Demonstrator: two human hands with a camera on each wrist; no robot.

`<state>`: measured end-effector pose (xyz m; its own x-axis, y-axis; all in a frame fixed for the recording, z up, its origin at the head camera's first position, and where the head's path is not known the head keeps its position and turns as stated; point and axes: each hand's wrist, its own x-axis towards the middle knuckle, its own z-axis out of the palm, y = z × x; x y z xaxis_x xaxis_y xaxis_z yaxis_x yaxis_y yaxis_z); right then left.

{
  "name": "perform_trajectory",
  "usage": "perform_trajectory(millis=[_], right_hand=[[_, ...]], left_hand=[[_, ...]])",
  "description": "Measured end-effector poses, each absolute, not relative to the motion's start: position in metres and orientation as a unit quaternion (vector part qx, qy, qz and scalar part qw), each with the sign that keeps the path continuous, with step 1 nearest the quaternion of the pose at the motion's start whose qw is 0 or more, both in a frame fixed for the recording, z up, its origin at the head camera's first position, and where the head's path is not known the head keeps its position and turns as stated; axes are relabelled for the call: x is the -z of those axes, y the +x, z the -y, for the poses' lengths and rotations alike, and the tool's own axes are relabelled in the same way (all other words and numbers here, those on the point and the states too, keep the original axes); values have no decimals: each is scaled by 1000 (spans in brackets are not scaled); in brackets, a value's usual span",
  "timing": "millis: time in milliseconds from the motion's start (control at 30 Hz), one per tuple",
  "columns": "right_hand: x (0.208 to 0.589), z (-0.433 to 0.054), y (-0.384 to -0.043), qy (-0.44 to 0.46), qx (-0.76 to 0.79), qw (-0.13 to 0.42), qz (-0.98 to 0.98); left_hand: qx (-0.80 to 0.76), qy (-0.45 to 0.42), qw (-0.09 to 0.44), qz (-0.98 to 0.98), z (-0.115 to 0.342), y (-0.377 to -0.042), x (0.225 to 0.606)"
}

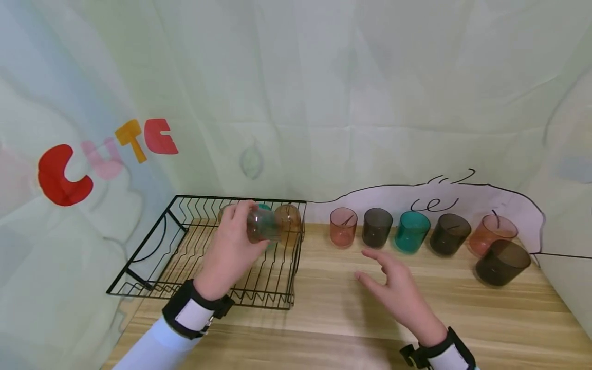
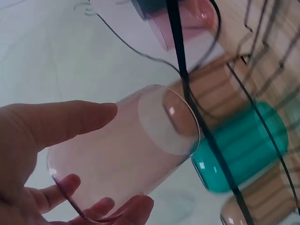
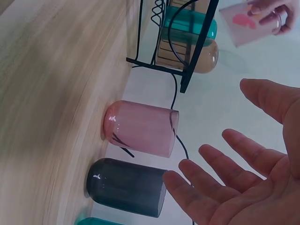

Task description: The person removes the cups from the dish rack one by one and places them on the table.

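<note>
My left hand [image 1: 231,249] grips a clear pinkish cup [image 2: 122,140], thumb on one side and fingers on the other. It holds the cup tilted on its side above the black wire dish rack [image 1: 240,198]. Inside the rack, beside the held cup, a teal cup [image 2: 241,150] stands between a brown cup [image 1: 289,221] and another brown cup [image 2: 258,201]. My right hand [image 1: 400,293] hovers over the table with fingers spread and nothing in it. Nearest to it are a pink cup [image 3: 143,127] and a dark grey cup [image 3: 126,187].
The row on the wooden table [image 1: 333,329] goes on rightward with a teal cup [image 1: 411,232], a dark brown cup [image 1: 449,235] and a pink cup [image 1: 487,236]. Another dark brown cup [image 1: 503,263] stands in front of that pink one. A printed curtain [image 1: 314,103] hangs behind.
</note>
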<state>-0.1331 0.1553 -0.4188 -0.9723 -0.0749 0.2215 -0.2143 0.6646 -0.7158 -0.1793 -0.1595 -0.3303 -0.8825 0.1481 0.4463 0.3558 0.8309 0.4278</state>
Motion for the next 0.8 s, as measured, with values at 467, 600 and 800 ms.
perform_trajectory(millis=[467,600,800], right_hand=[[424,-142,-134,55,-441,51,895],[427,-136,-133,33,-469,19,882],[427,-127,-134,21,-512,-25,858]], left_hand=[[273,-188,163,929,98,-172,347],[302,-187,156,922,88,-171,352],[380,-176,141,897,75,-169,354]])
